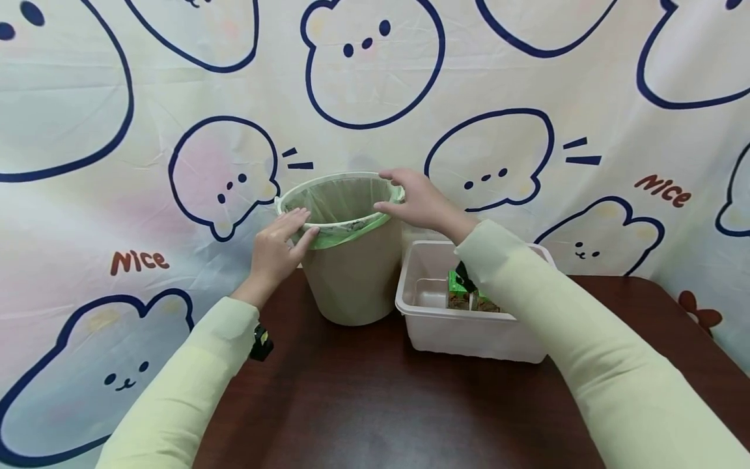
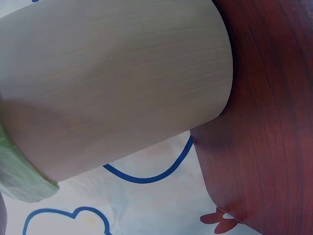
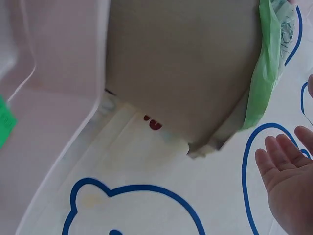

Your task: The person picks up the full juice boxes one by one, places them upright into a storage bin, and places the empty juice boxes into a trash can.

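Observation:
A grey-brown trash can (image 1: 357, 280) stands upright, lined with a thin green bag (image 1: 351, 236) folded down outside under a pale rim ring (image 1: 334, 227). My left hand (image 1: 278, 251) rests on the front left of the ring, fingers fairly straight and thumb spread along the rim. On the right side, my right hand (image 1: 424, 202) touches the rim with index finger and thumb extended and apart. In the right wrist view, the other fingers of the right hand (image 3: 288, 181) are loosely bent beside the bag. The left fingers are almost out of the left wrist view.
Right of the can, close against it, sits a white plastic bin (image 1: 469, 335) holding green-and-brown packages (image 1: 458, 291), partly hidden by the right sleeve. Both stand on a dark wooden table (image 1: 375, 404). A cartoon-printed cloth (image 1: 363, 78) hangs right behind.

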Tool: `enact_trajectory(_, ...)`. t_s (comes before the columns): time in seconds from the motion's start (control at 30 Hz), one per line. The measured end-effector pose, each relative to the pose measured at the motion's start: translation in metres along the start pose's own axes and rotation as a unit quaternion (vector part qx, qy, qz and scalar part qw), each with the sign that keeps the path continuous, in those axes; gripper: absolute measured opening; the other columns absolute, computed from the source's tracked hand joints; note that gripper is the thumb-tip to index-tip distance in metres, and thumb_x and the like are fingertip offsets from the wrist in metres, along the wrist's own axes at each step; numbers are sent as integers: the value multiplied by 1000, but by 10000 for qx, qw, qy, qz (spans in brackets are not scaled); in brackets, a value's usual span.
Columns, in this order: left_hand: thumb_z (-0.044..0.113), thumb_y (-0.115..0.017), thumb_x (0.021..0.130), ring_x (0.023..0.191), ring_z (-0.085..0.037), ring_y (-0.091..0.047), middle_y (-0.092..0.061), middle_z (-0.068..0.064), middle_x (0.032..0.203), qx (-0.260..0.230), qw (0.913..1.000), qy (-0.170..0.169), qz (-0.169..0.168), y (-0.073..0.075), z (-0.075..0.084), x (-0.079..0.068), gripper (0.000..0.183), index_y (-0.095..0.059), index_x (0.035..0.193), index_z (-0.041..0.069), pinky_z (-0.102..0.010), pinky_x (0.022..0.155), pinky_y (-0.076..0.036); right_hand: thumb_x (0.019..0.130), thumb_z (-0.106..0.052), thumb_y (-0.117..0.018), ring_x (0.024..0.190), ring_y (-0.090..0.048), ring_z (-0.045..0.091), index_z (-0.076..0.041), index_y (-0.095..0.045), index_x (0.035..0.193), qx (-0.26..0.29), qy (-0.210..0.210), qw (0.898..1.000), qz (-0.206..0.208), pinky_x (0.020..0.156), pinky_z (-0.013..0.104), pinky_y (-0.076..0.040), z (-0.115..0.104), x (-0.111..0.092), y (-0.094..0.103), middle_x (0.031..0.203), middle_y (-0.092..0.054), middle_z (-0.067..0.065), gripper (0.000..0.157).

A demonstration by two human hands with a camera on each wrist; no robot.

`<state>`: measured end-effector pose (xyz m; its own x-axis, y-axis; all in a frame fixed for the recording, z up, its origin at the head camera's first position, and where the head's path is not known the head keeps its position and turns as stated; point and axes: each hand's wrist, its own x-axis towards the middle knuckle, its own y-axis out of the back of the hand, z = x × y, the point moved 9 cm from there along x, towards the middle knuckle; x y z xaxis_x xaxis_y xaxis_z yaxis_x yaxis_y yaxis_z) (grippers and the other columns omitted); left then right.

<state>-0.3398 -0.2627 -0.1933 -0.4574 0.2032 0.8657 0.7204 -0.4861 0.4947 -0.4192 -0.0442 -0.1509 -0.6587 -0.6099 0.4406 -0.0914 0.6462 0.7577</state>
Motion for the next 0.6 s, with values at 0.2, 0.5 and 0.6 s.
enact_trajectory(0.2,22,-71,89,115,-30,-61,-66,-15,119,13,9999,66,-110,0,0,1,38,-68,120,0,-39,106,-40,90,-26,-71,125,-48,31,-3,-48,140,-57,147,9995,265,103,43,-40,9,-24,15,140,-49,14,60)
enact_trajectory(0.5,21,-72,87,118,-32,-58,-62,-16,126,73,9994,-132,-319,5,12,6,47,-63,127,-1,-42,105,-40,92,-33,-68,128,-46,30,-2,-46,143,-372,65,9990,231,105,47,-39,23,-55,32,142,-48,15,63)
enact_trajectory(0.6,23,-72,87,120,-32,-57,-61,-16,128,38,9989,-291,-376,4,19,10,49,-61,129,-1,-40,107,-38,93,-34,-67,127,-47,32,-2,-45,143,-401,42,9990,203,104,48,-40,25,-65,35,142,-47,16,64)
